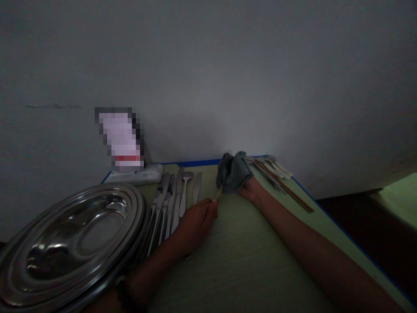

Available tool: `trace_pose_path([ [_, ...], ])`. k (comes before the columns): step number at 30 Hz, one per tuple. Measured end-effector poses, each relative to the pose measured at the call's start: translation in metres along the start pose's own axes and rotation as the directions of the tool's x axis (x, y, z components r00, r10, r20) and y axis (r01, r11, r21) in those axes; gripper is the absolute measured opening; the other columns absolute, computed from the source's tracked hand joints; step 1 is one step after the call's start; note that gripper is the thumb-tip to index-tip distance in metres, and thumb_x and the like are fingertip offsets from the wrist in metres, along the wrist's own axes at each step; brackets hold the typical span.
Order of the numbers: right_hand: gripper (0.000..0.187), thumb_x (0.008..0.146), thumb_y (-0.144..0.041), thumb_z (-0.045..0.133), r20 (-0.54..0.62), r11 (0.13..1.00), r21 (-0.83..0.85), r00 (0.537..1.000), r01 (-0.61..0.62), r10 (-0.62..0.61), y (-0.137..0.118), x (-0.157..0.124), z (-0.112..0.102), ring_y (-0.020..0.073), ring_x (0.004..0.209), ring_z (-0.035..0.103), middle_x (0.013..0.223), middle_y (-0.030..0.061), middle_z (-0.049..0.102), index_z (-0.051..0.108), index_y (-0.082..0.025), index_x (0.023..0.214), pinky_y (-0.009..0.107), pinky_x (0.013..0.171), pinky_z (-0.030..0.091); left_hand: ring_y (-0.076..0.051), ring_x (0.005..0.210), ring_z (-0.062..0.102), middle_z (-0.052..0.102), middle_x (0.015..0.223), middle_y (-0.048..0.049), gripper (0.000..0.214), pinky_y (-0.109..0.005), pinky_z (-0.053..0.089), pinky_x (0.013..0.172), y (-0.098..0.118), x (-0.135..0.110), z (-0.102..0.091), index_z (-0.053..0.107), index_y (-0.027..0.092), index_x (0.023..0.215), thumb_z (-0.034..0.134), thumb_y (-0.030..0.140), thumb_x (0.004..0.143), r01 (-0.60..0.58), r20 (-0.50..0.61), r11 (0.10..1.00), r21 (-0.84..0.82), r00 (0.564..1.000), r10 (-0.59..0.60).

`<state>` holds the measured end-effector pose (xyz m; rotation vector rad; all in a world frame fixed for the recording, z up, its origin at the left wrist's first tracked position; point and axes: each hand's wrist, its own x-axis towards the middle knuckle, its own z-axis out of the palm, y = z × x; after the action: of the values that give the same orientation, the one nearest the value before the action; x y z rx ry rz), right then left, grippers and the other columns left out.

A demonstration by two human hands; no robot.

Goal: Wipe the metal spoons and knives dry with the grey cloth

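Observation:
My left hand (198, 219) is closed round the handle of a thin metal utensil (218, 194). Its far end disappears into a grey-green cloth (237, 170) with a checked edge, so its kind does not show. My right hand (250, 188) is mostly hidden behind that cloth, gripping it around the utensil. Just left of my left hand lies a row of metal cutlery, including a spoon (184, 191) and a table knife (196, 187). Brown chopsticks (293, 193) rest beyond my right wrist, beside several white-handled utensils (280, 168).
Stacked oval metal platters (135, 208) fill the left side of the green table (234, 256). Behind them a phone (120, 137), blurred out, stands on a white case (143, 174). A grey wall (208, 78) rises at the table's blue-taped back edge.

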<state>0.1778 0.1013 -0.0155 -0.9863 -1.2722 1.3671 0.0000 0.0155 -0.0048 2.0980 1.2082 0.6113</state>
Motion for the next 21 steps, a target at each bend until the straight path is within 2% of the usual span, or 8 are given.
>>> trace_pose_path([
  [2,0.044,0.082,-0.056,0.031,-0.028,0.983,0.183,0.999,-0.023,0.029,0.000,-0.002,0.004,0.0181,0.100,0.058,0.106,0.0044,0.064,0.055,-0.024,0.102,0.032,0.075,0.049,-0.015,0.064,0.051,0.053,0.068,-0.0014,0.036,-0.026,0.041,0.057,0.001,0.000,0.000,0.048,0.019,0.071,0.023,0.035,0.092,0.010,0.004,1.000,0.002,1.000,-0.010],
  [4,0.043,0.083,-0.056,0.030,-0.036,0.958,0.284,0.998,-0.035,0.047,-0.001,-0.005,0.009,0.0180,0.098,0.058,0.106,0.0032,0.064,0.056,-0.026,0.101,0.033,0.075,0.050,-0.016,0.065,0.052,0.054,0.069,-0.0019,0.036,-0.026,0.041,0.058,0.001,0.000,0.000,0.049,0.018,0.071,0.024,0.035,0.092,0.010,0.013,1.000,0.023,1.000,-0.010],
  [9,0.042,0.081,-0.057,0.035,0.007,0.941,0.328,0.996,-0.085,0.088,-0.002,-0.009,0.018,0.0202,0.093,0.060,0.098,0.0039,0.067,0.058,-0.026,0.099,0.035,0.073,0.050,-0.016,0.065,0.054,0.056,0.069,-0.0026,0.038,-0.026,0.042,0.059,0.001,0.001,0.001,0.050,0.018,0.070,0.024,0.035,0.092,-0.012,0.021,0.997,0.080,1.000,0.010],
  [15,0.019,0.070,-0.033,0.062,0.040,0.892,0.443,0.996,-0.085,0.075,0.009,-0.007,0.016,0.0207,0.086,0.063,0.081,0.0046,0.068,0.060,-0.020,0.084,0.036,0.075,0.051,-0.018,0.067,0.056,0.058,0.071,-0.0047,0.040,-0.028,0.042,0.062,0.003,0.001,0.000,0.053,0.017,0.072,0.024,0.035,0.092,-0.033,0.047,0.992,0.124,0.999,0.027],
  [21,0.023,0.066,-0.027,0.068,-0.011,0.867,0.497,0.999,-0.030,0.041,0.010,-0.008,0.021,0.0209,0.082,0.064,0.078,0.0027,0.068,0.058,-0.021,0.085,0.038,0.073,0.054,-0.016,0.066,0.054,0.058,0.071,-0.0035,0.038,-0.025,0.042,0.059,0.002,0.000,0.000,0.053,0.017,0.073,0.025,0.034,0.092,-0.024,0.053,0.995,0.095,0.998,0.019],
])
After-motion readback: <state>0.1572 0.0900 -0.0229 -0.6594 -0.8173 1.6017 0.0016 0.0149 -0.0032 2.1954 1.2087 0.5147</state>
